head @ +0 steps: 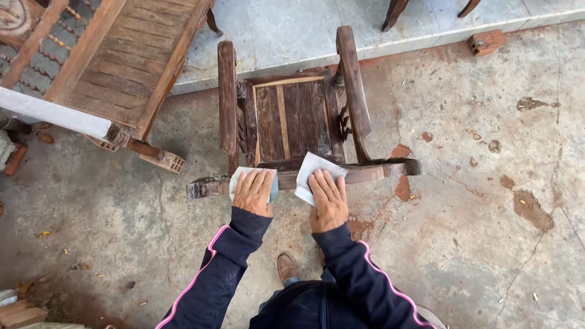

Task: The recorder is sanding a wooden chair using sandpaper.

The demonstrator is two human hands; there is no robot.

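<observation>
Fingers [259, 178] flat on sheets [314, 167], chair rail [372, 172] running left-right.

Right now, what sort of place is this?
Probably an outdoor yard used for furniture repair. A worn wooden chair stands on a cracked, stained concrete floor, another wooden piece rests on bricks, and both hands press sanding sheets on the chair's top rail.

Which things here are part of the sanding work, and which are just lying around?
In use:
- left hand pressing a pale sheet
- right hand pressing a white sheet
- dark weathered wooden armchair, at its top rail

Lying about:
- slatted wooden bench
- red brick
- cracked concrete floor
</observation>
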